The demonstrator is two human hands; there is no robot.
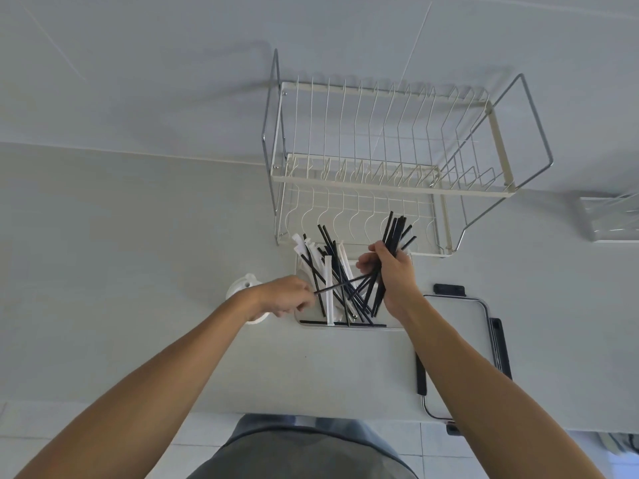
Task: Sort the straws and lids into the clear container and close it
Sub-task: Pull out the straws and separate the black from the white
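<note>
The right hand (394,271) grips a bundle of black straws (394,236) above the clear container (311,321), which sits on the counter (138,236) just in front of the wire dish rack (380,150). The left hand (283,295) pinches the end of a single black straw (342,284) over loose black and white straws (329,288) in the container. Its lid (460,319) seems to lie beside it at right, and a white object (242,286), perhaps a cup lid, shows behind the left wrist.
</note>
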